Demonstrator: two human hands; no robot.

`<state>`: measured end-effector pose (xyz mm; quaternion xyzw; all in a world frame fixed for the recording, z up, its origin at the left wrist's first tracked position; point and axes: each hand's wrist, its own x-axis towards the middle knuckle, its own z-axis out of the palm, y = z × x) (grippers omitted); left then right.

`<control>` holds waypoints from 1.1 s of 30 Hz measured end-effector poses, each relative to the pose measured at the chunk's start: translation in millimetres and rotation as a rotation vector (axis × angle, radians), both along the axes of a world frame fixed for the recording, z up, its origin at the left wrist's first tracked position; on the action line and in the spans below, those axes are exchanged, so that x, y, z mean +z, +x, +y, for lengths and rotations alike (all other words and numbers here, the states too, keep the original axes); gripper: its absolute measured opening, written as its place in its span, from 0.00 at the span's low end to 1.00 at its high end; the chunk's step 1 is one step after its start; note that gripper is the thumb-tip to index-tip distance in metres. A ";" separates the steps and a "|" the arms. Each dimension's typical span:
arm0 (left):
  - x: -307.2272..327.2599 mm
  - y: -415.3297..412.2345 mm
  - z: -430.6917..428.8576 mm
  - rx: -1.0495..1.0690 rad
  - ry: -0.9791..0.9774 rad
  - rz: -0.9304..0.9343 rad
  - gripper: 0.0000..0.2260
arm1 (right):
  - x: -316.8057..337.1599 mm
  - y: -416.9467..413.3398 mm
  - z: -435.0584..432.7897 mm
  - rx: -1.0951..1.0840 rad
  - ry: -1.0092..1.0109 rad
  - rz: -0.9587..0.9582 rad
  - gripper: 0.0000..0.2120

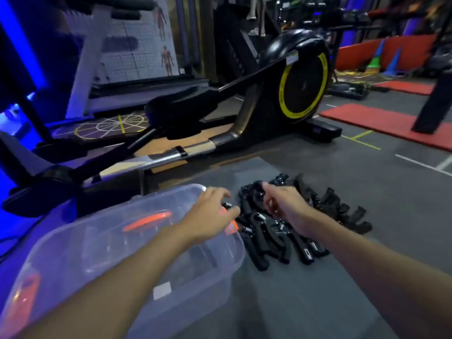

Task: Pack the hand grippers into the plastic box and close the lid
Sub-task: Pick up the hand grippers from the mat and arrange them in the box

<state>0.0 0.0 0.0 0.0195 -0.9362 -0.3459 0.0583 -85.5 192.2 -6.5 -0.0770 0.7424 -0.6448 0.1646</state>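
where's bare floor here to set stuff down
Bare grey mat nearer than the hand grippers, right of the plastic box; more beyond the pile, toward the red mat. Crowded where the left hand and right hand meet the pile.

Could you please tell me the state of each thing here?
Plastic box: on the floor, lid apparently on.
Hand grippers: piled loose on the floor beside the box.
Left hand: fingers curled at the pile's edge, hold unclear.
Right hand: fingers curled in the pile, hold unclear.
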 end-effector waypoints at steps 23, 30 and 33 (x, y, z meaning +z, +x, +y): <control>-55.3 9.5 8.4 -0.041 -0.446 -0.060 0.39 | -175.7 -16.6 -0.1 -0.144 0.559 0.174 0.52; -21.9 10.2 1.2 -0.034 -0.280 -0.090 0.25 | -121.4 -7.4 11.2 -0.171 0.477 0.251 0.55; 0.6 8.2 -3.5 0.025 -0.165 0.006 0.20 | -70.2 -3.7 17.3 -0.150 0.438 0.379 0.54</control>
